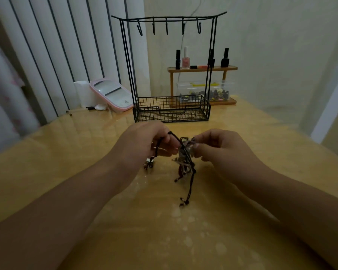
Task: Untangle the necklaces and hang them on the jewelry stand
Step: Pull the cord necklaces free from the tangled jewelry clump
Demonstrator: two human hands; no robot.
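A tangled bunch of necklaces (184,162), dark cords mixed with pale metal chain, hangs between my hands just above the wooden table (261,152). My left hand (144,143) pinches a black cord that loops up over its fingers, and a small pendant dangles below it. My right hand (217,147) pinches the knotted part at the top of the bunch. Loose cord ends trail down onto the table. Behind my hands stands the black wire jewelry stand (170,108), its several top hooks bare and its basket base holding nothing.
A small wooden shelf (202,68) with nail polish bottles stands behind the stand, with a clear box of small items under it. A pink framed mirror (111,93) and a white roll lean at the back left by the vertical blinds. The table shows pale water stains near me.
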